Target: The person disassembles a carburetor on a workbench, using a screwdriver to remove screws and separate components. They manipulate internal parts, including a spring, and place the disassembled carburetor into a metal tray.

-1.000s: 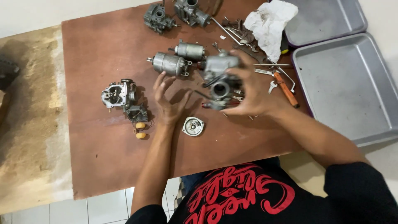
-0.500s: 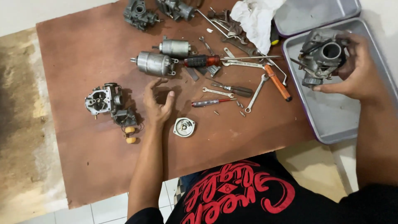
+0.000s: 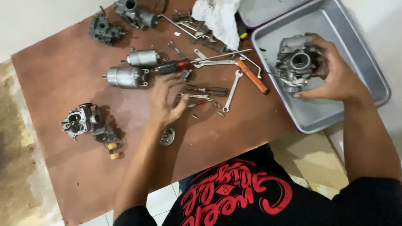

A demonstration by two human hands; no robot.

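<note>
The grey cast-metal carburetor body (image 3: 296, 62), at tabletop centre a second ago, now sits at two o'clock over the dull, shallow steel tray (image 3: 360, 54), grasped in the right hand (image 3: 335, 71). Left hand (image 3: 165, 100), released and spread, hovers at nine o'clock above thin chrome wrenches (image 3: 194, 96) on the brown tabletop (image 3: 63, 175).
</note>
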